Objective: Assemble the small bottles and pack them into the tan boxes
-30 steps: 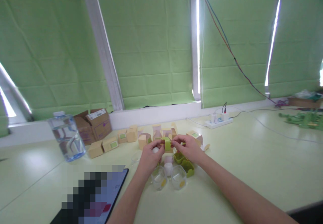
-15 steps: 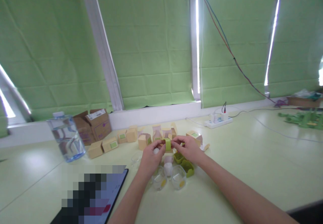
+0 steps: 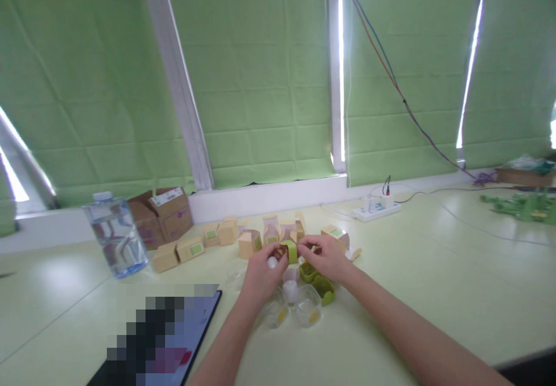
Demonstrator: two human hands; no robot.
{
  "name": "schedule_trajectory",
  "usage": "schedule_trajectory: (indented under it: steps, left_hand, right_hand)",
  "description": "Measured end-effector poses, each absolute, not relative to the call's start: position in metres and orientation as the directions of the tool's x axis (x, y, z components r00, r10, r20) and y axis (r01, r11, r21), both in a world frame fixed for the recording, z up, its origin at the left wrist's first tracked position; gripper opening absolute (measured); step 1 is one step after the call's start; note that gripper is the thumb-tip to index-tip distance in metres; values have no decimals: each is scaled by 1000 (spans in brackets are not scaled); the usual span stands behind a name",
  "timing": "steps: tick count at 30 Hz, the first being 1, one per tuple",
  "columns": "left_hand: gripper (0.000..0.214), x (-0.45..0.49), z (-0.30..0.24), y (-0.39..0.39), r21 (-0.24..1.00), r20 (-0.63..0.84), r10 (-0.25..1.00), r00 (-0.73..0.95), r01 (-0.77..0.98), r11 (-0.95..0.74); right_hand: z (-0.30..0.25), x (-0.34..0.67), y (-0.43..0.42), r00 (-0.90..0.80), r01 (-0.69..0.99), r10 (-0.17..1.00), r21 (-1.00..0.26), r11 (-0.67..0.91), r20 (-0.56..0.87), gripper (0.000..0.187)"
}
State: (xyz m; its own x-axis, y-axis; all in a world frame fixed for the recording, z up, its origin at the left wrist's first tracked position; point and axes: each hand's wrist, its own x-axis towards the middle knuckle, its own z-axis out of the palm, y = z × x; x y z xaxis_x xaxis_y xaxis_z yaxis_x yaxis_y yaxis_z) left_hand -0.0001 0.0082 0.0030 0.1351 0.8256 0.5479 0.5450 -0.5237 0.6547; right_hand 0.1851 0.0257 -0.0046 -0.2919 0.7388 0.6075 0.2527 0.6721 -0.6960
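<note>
My left hand (image 3: 260, 273) and my right hand (image 3: 324, 257) meet over the table, both pinching a small green band-like piece (image 3: 290, 251) between their fingertips. A small white round thing (image 3: 272, 262) shows in my left fingers. Under the hands lie two clear cups with yellow labels (image 3: 307, 312), a white cap (image 3: 289, 291) and green pieces (image 3: 324, 287). Several small tan boxes with green labels (image 3: 190, 248) stand in a row just behind the hands.
A clear water bottle (image 3: 115, 235) stands at the left beside an open brown carton (image 3: 163, 214). A tablet (image 3: 165, 334) lies at the near left. A white power strip (image 3: 376, 208) with cables sits by the window sill. Green items (image 3: 521, 203) lie far right.
Both hands stayed together on the green piece, shifting slightly; the piece has turned a little between the fingers.
</note>
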Motion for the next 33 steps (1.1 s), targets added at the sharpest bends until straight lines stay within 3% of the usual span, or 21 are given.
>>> schedule_trajectory:
  steps: [5, 9, 15, 22, 25, 29, 33]
  left_hand:
    - [14, 4, 5, 3, 621, 578, 803, 145, 561, -548]
    - [11, 4, 6, 1, 605, 579, 796, 178, 560, -566]
    - [8, 3, 5, 0, 599, 570, 797, 198, 564, -569]
    - [14, 3, 7, 1, 619, 584, 795, 162, 545, -566]
    - [16, -2, 7, 5, 630, 632, 772, 71, 534, -564]
    - [20, -10, 7, 13, 728, 610, 788, -84, 452, -515]
    - [29, -12, 8, 18, 881, 465, 867, -176, 181, -436]
  right_hand:
    - [-1, 186, 21, -297, 241, 725, -686, 686, 621, 31]
    - [1, 184, 16, -388, 219, 709, -688, 692, 589, 51]
    - [3, 182, 14, -405, 234, 687, -658, 716, 603, 41]
    - [2, 183, 20, -294, 303, 690, -620, 724, 661, 41]
    - [1, 191, 28, -161, 327, 713, -645, 691, 683, 40]
    - [-2, 202, 40, 37, 345, 732, -696, 630, 681, 41]
    - [-8, 199, 42, -61, 327, 729, -676, 660, 682, 52]
